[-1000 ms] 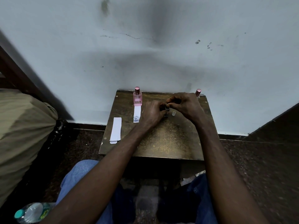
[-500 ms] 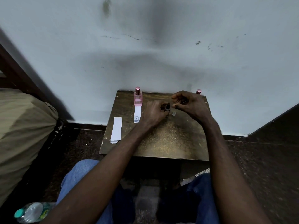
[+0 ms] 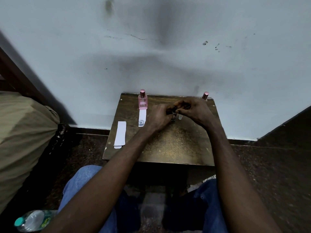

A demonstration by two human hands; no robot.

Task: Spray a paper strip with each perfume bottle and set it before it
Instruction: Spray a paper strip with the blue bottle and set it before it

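Right hand (image 3: 193,111) back at small bottle (image 3: 173,113)

left hand (image 3: 159,116), right hand (image 3: 195,109), fingers (image 3: 178,105) meeting

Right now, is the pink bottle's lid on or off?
On. The pink bottle stands upright at the table's back edge with its rosy cap on top.

A pink perfume bottle (image 3: 143,102) with a rosy metallic cap stands upright at the far edge of the tabletop (image 3: 168,145), and a printed paper strip (image 3: 142,118) lies flat just before it. A second bottle (image 3: 205,95), only its pink cap showing, stands at the far right, while a stack of plain white strips (image 3: 120,137) lies near the left edge.
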